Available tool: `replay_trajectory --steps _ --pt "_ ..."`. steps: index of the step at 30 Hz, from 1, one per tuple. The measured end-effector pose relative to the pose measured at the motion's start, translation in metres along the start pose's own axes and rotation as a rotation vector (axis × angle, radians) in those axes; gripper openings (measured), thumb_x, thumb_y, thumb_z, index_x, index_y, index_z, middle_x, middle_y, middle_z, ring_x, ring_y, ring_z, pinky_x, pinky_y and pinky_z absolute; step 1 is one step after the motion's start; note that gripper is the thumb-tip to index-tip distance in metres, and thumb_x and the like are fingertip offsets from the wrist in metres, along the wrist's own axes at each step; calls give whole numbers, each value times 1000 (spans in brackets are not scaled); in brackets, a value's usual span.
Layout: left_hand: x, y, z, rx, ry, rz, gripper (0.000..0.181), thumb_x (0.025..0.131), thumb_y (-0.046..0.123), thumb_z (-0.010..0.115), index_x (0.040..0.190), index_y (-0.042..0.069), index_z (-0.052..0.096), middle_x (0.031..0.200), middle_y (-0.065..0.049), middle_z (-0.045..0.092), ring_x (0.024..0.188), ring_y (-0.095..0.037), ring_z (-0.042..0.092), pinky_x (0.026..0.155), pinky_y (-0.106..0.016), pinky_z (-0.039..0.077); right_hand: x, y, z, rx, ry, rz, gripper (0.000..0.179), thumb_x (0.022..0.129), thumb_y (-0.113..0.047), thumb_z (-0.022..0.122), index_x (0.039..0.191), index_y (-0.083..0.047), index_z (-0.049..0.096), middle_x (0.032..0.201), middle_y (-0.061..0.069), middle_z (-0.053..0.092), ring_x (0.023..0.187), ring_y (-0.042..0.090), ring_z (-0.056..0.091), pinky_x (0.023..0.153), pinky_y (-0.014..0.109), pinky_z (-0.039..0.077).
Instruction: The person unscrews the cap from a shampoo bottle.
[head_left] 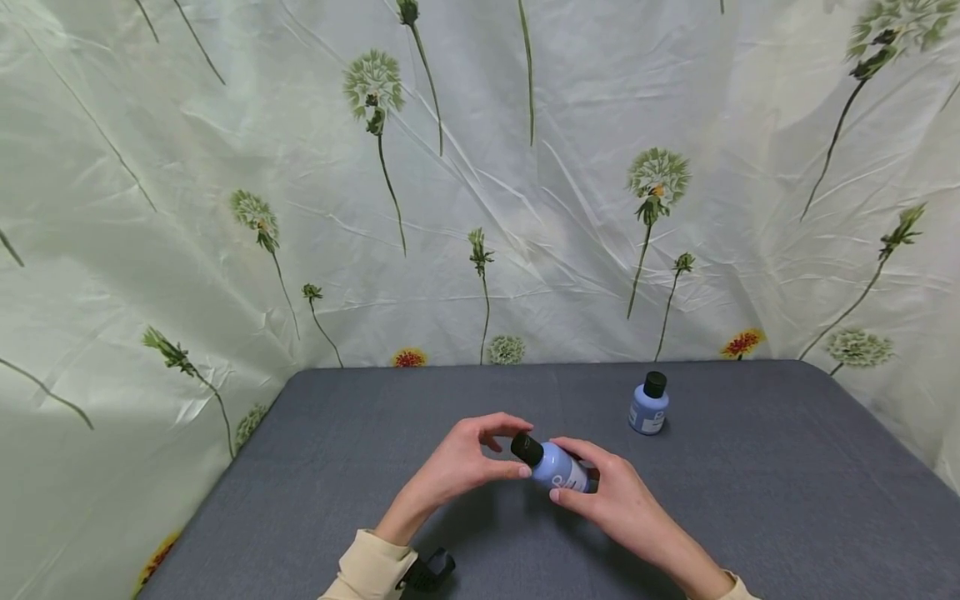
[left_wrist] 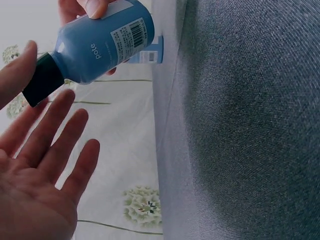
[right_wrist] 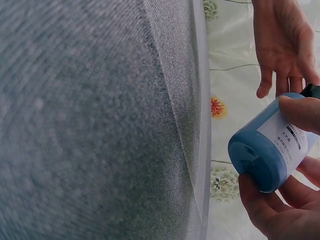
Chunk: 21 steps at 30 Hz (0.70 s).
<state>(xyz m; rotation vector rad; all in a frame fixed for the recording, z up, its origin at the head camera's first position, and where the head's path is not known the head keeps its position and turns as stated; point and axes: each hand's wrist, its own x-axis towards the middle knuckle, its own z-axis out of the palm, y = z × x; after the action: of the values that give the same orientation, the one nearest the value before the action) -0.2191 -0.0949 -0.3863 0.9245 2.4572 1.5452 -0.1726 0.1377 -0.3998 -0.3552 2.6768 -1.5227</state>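
A blue bottle [head_left: 561,468] with a black cap [head_left: 527,448] and white labels is tilted above the table, its cap towards the left. My right hand [head_left: 626,504] grips its body, thumb on one side and fingers round the other. My left hand [head_left: 468,454] has its thumb and index finger on either side of the cap. In the left wrist view the cap [left_wrist: 44,80] lies between that thumb and index finger, with the other fingers spread. The right wrist view shows the bottle's base [right_wrist: 257,162] and the right thumb across the label.
Another blue bottle [head_left: 648,408] with a black cap stands upright on the grey cloth-covered table [head_left: 360,417], behind and right of my hands. A pale curtain [head_left: 465,183] with dandelion prints hangs along the table's back edge. A black strap piece [head_left: 431,571] is at my left cuff.
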Motion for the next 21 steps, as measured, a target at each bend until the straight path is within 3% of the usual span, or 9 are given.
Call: replay_trajectory --steps 4,9,11,16,21 --pt "0 2 -2 -69 -61 56 49 85 13 78 131 20 63 129 9 62 120 -12 54 97 -53 41 1 1 0 -6 -3 15 55 80 -20 83 131 -17 62 126 5 61 102 22 60 85 47 50" --pt "0 0 -4 -144 -141 109 45 91 1 67 131 22 64 137 11 57 131 -11 47 104 -50 37 -1 1 -1 0 2 -21 57 79 -23 83 132 -15 61 127 7 61 103 22 61 86 47 50" --pt "0 0 -4 -153 -156 120 44 92 -2 63 131 19 64 138 8 57 131 -12 47 105 -48 36 0 0 -1 1 5 -23 57 79 -22 83 131 -15 61 127 6 61 103 21 61 86 46 50" --pt "0 -1 -4 -143 -148 117 42 92 -5 60 129 14 65 129 2 63 123 -14 53 103 -51 38 1 1 1 -14 11 -2 55 79 -20 83 129 -17 62 124 4 62 102 21 60 86 45 49" --pt "0 0 -4 -101 -113 57 36 92 9 69 125 24 68 120 12 66 116 -12 57 101 -56 37 0 1 2 -24 17 14 54 79 -18 83 129 -19 63 123 3 62 103 21 59 87 47 49"
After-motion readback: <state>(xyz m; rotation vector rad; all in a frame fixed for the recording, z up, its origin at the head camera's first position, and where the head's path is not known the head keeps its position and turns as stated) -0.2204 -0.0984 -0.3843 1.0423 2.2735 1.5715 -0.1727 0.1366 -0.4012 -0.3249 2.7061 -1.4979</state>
